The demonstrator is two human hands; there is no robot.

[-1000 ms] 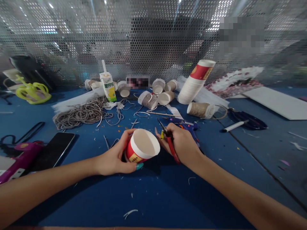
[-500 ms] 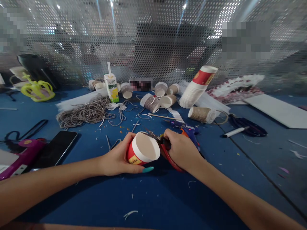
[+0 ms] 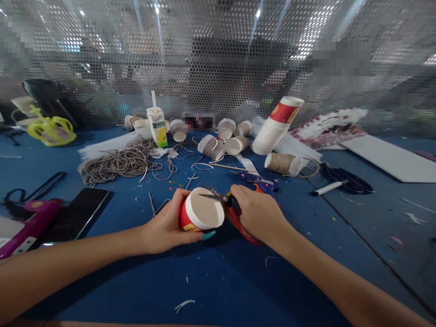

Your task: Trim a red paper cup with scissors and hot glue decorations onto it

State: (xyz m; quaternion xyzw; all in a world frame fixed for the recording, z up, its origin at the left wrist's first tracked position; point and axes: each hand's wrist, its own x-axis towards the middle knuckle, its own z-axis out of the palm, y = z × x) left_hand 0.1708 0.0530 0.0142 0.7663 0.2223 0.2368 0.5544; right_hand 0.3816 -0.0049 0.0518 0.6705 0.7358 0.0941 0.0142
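Note:
My left hand (image 3: 166, 225) wraps round a red and white paper cup (image 3: 205, 209), tilted so that its pale, flat face points up toward me. Scissors (image 3: 235, 213) with red and black handles are gripped in my right hand (image 3: 257, 211). Their blades reach to the cup's far right rim, one lying over the pale face. Just past my right hand rests a blue glue gun (image 3: 262, 181). White paper scraps (image 3: 184, 305) lie on the blue table below the cup.
At the back are a leaning stack of paper cups (image 3: 277, 127), a juice carton (image 3: 157, 127), grey cord (image 3: 116, 163) and several cord-wrapped cups (image 3: 211, 147). To the left lie a phone (image 3: 80, 211) and a magenta glue gun (image 3: 37, 222); to the right, a marker (image 3: 329, 187) and white board (image 3: 391, 159).
One scissor blade now lies further across the cup's pale face. The view has shifted slightly, and both hands keep their hold.

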